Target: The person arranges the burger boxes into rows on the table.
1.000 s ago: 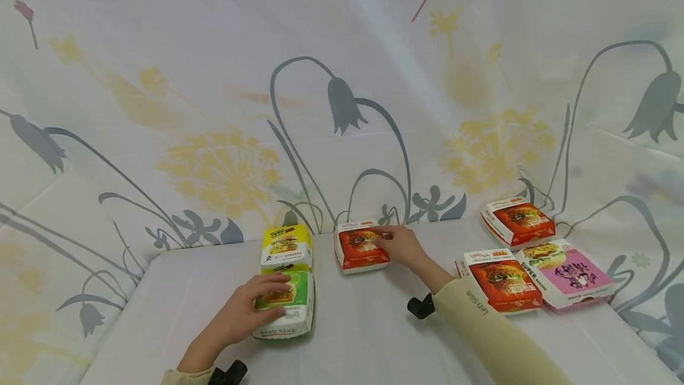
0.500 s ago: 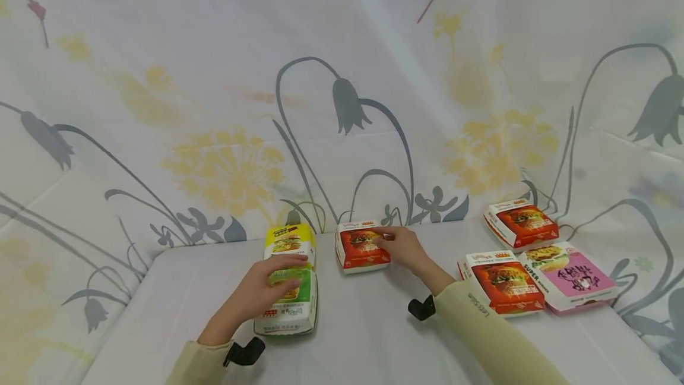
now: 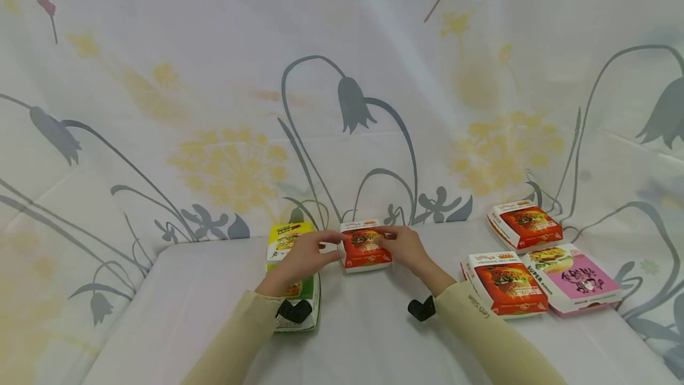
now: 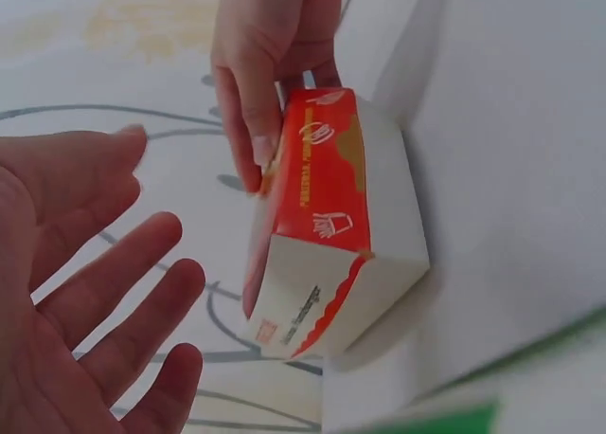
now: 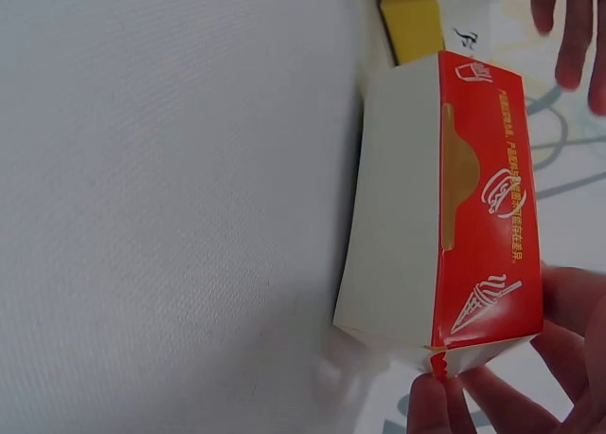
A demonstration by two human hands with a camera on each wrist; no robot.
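The person's right hand (image 3: pixel 402 246) grasps a small red-and-white cardboard burger box (image 3: pixel 363 246) that sits on the white-clothed table (image 3: pixel 160 308) near its far edge, fingers curled over the lid. The left hand (image 3: pixel 304 252) hovers just beside the box's left side with fingers spread and relaxed, holding nothing. A yellow box (image 3: pixel 283 236) and a green box (image 3: pixel 309 290) lie under the left arm.
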